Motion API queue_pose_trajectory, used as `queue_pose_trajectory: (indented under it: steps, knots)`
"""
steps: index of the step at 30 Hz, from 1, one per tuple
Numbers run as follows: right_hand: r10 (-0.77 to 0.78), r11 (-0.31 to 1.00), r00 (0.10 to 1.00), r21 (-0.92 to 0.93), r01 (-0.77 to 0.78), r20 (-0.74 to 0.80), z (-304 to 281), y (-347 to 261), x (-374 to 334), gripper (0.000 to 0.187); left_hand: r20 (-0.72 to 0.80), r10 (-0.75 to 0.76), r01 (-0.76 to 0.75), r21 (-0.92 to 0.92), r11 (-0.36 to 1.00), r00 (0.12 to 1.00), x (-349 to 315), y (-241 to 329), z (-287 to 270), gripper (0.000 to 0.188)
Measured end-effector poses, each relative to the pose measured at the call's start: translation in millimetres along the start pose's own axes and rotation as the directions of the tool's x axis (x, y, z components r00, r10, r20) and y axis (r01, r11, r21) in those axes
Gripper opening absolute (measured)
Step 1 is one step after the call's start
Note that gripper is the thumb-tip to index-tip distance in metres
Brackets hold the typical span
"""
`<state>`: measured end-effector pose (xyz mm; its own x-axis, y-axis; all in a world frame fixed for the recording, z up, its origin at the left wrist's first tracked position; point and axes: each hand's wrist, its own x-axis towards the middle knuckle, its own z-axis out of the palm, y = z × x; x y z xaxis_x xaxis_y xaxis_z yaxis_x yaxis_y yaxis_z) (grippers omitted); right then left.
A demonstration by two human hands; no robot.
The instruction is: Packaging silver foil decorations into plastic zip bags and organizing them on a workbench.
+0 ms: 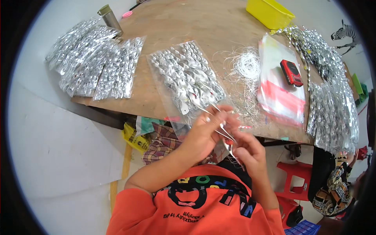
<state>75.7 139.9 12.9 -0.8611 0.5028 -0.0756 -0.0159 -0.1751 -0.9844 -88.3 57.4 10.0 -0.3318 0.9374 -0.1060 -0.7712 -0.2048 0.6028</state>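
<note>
Near the table's front edge, my left hand (207,131) is closed in a pinch on thin white strings (225,132). Beside it on the right, my right hand (250,150) has curled fingers closed on the lower part of the strings. A small shiny silver piece with a red spot (228,145) dangles between both hands. Just beyond them lies a clear plastic bag (156,80) with silver twisted spiral ornaments (188,70) on or in it; I cannot tell which. Strings stretch from the ornaments' near end to my left hand.
Packed silver spirals (98,58) lie at the left by a metal bottle (110,19). A tangle of white string (247,64), clear bags (270,78) and a red device (291,73) are at right. Beyond are a yellow basin (270,13), more spirals (333,113) and another person (337,188).
</note>
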Motion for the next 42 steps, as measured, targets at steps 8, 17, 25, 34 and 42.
queue_pose_trajectory:
  steps: [8,17,25,34,42]
  knots:
    - [0.013,0.864,0.972,0.493,0.106,-0.233,10.4,16.0,23.1,0.048,-0.03,0.23,-0.231,-0.126,0.965,0.973,5.8,13.9,12.8,0.03]
    - [-0.102,0.883,0.974,0.432,0.183,-0.203,21.2,7.6,25.6,0.043,-0.018,0.259,-0.259,-0.036,0.965,0.966,2.9,9.5,22.7,0.032]
    - [0.011,0.978,0.997,0.207,-0.026,0.074,21.3,1.0,12.7,0.034,-0.012,0.248,-0.248,-0.091,0.965,0.969,1.0,14.6,19.2,0.031]
    - [0.132,0.926,0.953,0.309,-0.217,0.274,11.7,11.8,4.3,0.018,0.056,0.227,-0.231,0.076,0.97,0.972,-2.6,3.5,15.1,0.034]
    - [0.174,0.982,0.97,-0.1,-0.159,0.167,-19.8,16.8,-36.5,0.027,-0.089,0.118,-0.098,0.209,0.973,0.989,-13.6,-2.9,8.8,0.036]
